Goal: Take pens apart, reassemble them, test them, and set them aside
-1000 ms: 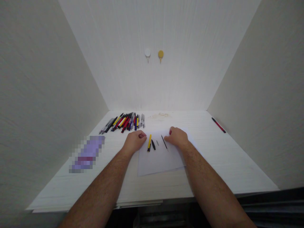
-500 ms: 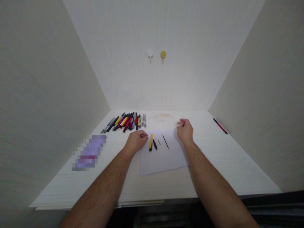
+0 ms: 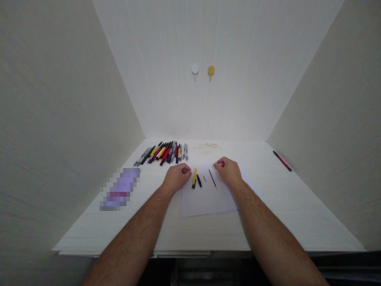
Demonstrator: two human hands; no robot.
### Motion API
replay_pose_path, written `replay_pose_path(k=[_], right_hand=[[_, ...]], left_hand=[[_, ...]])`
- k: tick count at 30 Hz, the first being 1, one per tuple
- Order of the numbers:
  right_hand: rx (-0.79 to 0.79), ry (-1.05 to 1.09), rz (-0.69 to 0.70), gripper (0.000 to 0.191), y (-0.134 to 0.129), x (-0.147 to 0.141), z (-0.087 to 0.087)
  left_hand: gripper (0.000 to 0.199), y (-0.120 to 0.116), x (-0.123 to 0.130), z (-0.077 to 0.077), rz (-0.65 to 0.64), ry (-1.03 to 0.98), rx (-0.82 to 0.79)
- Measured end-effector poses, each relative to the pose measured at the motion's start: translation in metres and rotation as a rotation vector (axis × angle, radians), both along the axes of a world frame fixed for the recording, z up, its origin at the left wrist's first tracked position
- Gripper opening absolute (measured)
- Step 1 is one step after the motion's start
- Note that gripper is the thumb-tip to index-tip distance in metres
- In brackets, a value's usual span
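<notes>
Several pen parts lie apart on white paper (image 3: 205,202). They are a yellow pen barrel (image 3: 194,178) with a black end, a black pen tip piece (image 3: 199,180), a small grey spring (image 3: 204,178) and a thin dark ink refill (image 3: 212,178). My left hand (image 3: 175,176) rests at the paper's left edge beside the yellow barrel, fingers curled in, with nothing seen in them. Just right of the refill's upper end, my right hand (image 3: 229,171) has its fingers bent together near the paper; no held thing shows.
A pile of assorted pens (image 3: 163,153) lies at the back left. Nearer on the left is a blurred-out purple item (image 3: 121,188). One red and black pen (image 3: 282,160) lies at the right. Panels enclose the table; two hooks, white (image 3: 195,69) and yellow (image 3: 211,70), hang on the back wall.
My right hand has come down and left toward the refill, its fingers now drawn together. My left hand stays beside the barrel. The whole view has shifted slightly.
</notes>
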State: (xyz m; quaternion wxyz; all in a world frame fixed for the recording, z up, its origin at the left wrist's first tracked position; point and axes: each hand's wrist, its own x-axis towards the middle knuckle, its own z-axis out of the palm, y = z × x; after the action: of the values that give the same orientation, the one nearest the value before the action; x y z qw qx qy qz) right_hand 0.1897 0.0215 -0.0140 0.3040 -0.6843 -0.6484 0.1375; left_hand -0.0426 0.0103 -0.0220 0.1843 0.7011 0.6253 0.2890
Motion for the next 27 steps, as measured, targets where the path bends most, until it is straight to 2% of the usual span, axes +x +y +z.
replay_pose_path(k=[4, 10, 16, 22, 27], right_hand=[[-0.025, -0.102, 0.097, 0.015, -0.005, -0.009, 0.0], [-0.04, -0.139, 0.107, 0.015, -0.006, -0.009, 0.001], [-0.084, -0.187, 0.181, 0.016, -0.011, -0.013, 0.003], [-0.108, -0.212, 0.211, 0.017, -0.012, -0.014, 0.002], [-0.124, -0.25, 0.193, 0.011, -0.01, -0.013, 0.002]], left_hand=[[0.017, -0.002, 0.001, 0.0, -0.021, 0.034, 0.009], [0.02, -0.003, 0.003, 0.0, -0.064, 0.015, -0.017], [0.03, -0.008, 0.006, 0.0, -0.139, 0.074, -0.008], [0.032, -0.009, 0.007, -0.001, -0.135, 0.131, -0.009], [0.025, -0.008, 0.008, 0.0, -0.115, 0.113, -0.027]])
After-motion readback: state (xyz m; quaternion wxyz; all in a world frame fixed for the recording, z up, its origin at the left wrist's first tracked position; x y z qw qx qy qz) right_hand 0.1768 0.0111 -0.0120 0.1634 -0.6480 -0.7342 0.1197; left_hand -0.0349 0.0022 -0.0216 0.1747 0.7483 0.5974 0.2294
